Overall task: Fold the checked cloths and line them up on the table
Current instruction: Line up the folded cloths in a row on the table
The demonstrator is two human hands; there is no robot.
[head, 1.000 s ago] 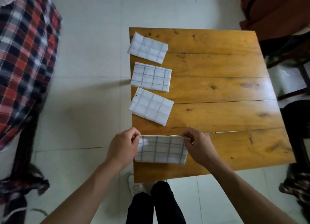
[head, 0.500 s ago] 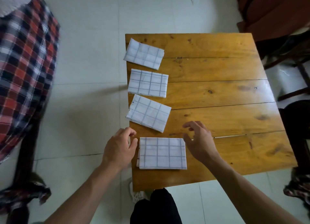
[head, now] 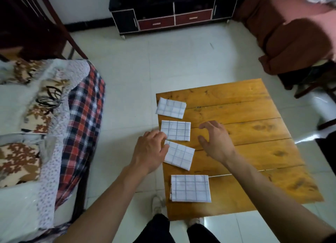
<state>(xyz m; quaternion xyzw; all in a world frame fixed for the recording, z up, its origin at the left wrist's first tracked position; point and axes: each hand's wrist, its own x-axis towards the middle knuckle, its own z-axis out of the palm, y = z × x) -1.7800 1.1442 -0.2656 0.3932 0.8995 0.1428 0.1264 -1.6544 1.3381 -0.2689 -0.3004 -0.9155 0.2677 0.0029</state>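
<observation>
Several folded white cloths with a blue check lie in a column along the left side of the wooden table (head: 254,151). The nearest cloth (head: 190,188) lies flat with nothing touching it. Beyond it a tilted cloth (head: 181,156) lies under the fingertips of my left hand (head: 151,150) at its left corner. Further back are another cloth (head: 176,130) and the farthest cloth (head: 171,108). My right hand (head: 216,140) hovers open to the right of the two middle cloths, fingers spread, holding nothing.
A bed with a red and blue plaid blanket (head: 81,119) and patterned covers stands to the left. A dark cabinet (head: 172,11) lines the far wall. A brown armchair (head: 294,33) and a chair (head: 318,86) stand at the right. My legs are below the table edge.
Both hands let go of the nearest cloth, which now lies flat, and moved away toward the middle cloths. The view tilted up, showing more of the room.
</observation>
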